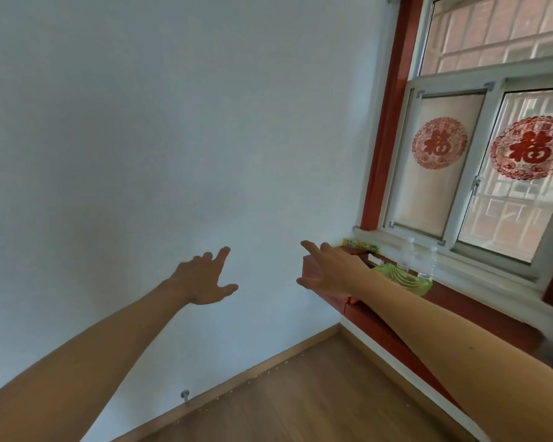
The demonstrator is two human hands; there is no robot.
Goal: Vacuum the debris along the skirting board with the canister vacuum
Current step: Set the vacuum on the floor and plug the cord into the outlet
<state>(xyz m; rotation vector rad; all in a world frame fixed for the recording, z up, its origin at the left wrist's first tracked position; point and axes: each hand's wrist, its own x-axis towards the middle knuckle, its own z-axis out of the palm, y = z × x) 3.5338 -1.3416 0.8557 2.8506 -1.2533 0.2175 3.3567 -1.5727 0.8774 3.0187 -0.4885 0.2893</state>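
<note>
White wall fills the view from 9 to 1 o'clock, meeting the wooden floor [316, 400] at a low skirting board [253, 370] that runs from 7 o'clock up to the corner at about 4 o'clock. Pale debris [270, 372] — small specks — lies on the floor just beside that board. Our left hand [205, 279] and right hand [329, 272] are both raised toward the wall, fingers spread, holding nothing. The canister vacuum is not in view, so we judge the step in hand to be fetching it. To do it well, we lower both arms, take the wand, and work the nozzle flush along the board toward the corner — slowly, so the specks are drawn in rather than scattered. Mind the doorstop [185, 394] near 6 o'clock; we lift the nozzle around it.
</note>
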